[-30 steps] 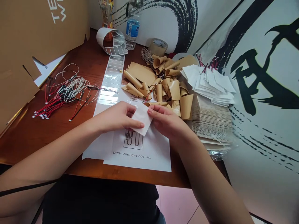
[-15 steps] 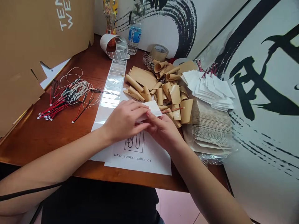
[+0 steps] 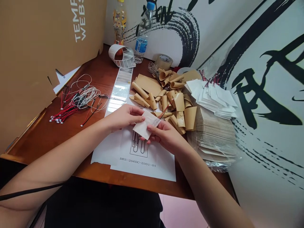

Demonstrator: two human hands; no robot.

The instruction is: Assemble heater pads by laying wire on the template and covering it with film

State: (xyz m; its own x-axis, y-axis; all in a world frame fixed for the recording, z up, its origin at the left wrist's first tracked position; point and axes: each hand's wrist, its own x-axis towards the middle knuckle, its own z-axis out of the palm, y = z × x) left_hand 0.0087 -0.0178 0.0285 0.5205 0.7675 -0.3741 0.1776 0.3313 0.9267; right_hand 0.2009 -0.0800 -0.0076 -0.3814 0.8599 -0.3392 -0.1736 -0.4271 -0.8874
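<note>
Two hands meet on one small white packet in the head view. The left hand pinches its left edge, nearly closed, thumb on top; the right hand has its thumb on the right part of the face, with other fingers curled behind. The packet sits between them, over a printed sheet on the counter; whether it touches the sheet cannot be told.

For good handling, light and even thumb pressure seems best, with the edges lined up and the red and dark wires spared any pull or sharp bend. Smoothing outward from the middle should help against creases.

The packet looks thin, pale and roughly square, tilted so that one corner points toward the person; a faint greyish patch shows near the wire end. Just beyond the right hand lie curled brown papers, and farther off to its right, a pile of white packets. Left of the left hand and beyond it rests a cable tangle.
</note>
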